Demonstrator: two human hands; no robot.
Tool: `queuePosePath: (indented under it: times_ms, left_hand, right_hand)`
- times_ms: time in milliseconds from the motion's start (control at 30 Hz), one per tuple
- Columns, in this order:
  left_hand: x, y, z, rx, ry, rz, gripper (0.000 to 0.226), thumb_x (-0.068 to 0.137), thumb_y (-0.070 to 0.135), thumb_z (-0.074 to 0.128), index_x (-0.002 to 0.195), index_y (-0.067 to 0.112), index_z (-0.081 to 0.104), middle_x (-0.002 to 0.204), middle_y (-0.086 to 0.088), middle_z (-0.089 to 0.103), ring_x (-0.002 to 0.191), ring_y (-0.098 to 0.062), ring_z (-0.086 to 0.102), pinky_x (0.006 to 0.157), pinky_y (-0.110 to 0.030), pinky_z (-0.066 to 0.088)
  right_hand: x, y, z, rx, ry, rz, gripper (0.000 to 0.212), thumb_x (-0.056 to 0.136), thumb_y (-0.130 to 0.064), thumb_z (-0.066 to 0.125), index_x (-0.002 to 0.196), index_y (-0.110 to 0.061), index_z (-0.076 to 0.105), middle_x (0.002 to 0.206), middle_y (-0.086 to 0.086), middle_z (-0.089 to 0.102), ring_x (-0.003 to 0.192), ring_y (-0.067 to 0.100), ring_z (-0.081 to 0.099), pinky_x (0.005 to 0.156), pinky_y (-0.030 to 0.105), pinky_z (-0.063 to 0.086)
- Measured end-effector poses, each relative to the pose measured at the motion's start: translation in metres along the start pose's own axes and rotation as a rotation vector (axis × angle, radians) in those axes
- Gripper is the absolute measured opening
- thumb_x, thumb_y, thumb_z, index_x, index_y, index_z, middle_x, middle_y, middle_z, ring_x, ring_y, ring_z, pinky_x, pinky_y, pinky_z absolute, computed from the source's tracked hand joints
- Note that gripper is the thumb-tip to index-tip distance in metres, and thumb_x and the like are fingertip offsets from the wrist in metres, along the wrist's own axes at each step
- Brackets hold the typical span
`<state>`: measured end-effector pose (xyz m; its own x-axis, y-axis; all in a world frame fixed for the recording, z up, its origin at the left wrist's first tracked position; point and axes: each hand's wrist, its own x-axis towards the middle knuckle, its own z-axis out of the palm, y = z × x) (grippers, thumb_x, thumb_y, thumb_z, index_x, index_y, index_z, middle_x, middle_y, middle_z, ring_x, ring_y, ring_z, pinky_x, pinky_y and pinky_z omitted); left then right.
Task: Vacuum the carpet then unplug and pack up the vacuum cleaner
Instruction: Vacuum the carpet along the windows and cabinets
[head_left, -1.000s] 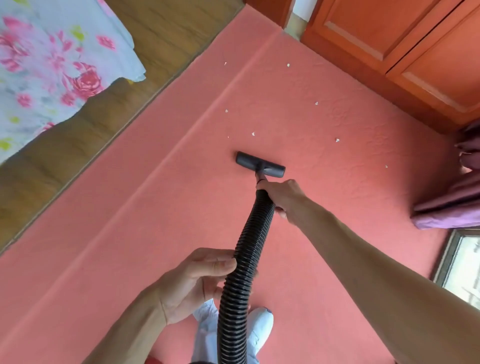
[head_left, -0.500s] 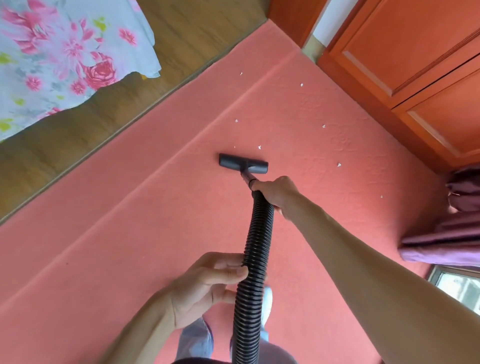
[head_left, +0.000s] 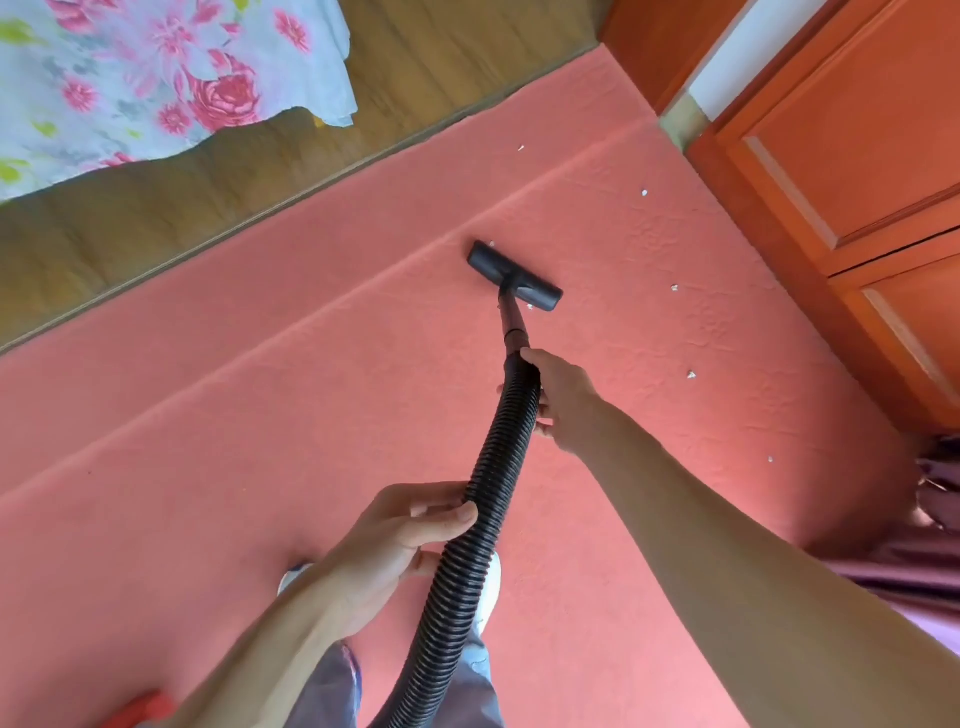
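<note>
Person is standing on a salmon-pink carpet (head_left: 260, 415), looking down along a black ribbed hose (head_left: 498, 467).

Hands: both are clamping the hose, set apart along its length.
- Right hand (head_left: 563, 400) is gripping the upper end, fingers curling round it just where it is joining the rigid tube (head_left: 511, 322); the arm is reaching out nearly straight.
- Left hand (head_left: 400, 545) is holding lower down, close to the body, thumb lying over the top and fingers wrapping underneath.

The floor nozzle (head_left: 514, 275) is sitting flat on the carpet ahead of the right hand, angled across a raised crease that is running diagonally through the pile. The hose is trailing down between the legs and leaving the bottom edge of view; the vacuum body is not showing.

White scraps (head_left: 674, 287) are lying scattered on the carpet, mostly to the right of the nozzle. One is sitting right at its far left corner and one just behind it, beside the tube.

Surroundings:
- Wooden floor (head_left: 156, 208) is bordering the carpet on the left, with a floral cloth (head_left: 156, 78) hanging over it.
- Orange cupboard doors (head_left: 857, 130) are standing at upper right.
- Purple fabric (head_left: 924, 561) is bunching at the right edge.
- A white shoe (head_left: 491, 587) is peeking out beside the hose.
- A red object (head_left: 140, 712) is showing at bottom left, too blurred to identify.
</note>
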<state>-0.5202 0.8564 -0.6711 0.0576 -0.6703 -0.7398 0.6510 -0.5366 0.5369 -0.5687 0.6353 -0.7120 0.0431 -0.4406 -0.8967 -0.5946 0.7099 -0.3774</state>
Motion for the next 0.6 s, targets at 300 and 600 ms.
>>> queuePosePath:
  times_ms: [300,600]
  left_hand:
    - [-0.043,0.01,-0.025,0.098,-0.186,-0.034,0.044,0.079,0.025,0.075,0.117,0.004,0.074,0.116,-0.024,0.071,0.107,-0.037,0.066,0.099,-0.06,0.046]
    - [-0.05,0.029,-0.062,0.169,-0.138,0.073,0.047,0.08,0.039,0.072,0.119,0.013,0.074,0.112,-0.018,0.074,0.097,-0.025,0.07,0.084,-0.041,0.055]
  right_hand:
    - [-0.061,0.034,-0.014,0.101,0.062,0.045,0.043,0.089,-0.036,0.064,0.12,-0.008,0.055,0.112,0.021,0.07,0.077,0.022,0.061,0.052,0.023,0.042]
    - [-0.066,0.024,0.034,0.434,0.082,0.071,0.028,0.09,-0.026,0.062,0.109,-0.006,0.058,0.111,0.02,0.069,0.085,0.025,0.065,0.072,0.034,0.055]
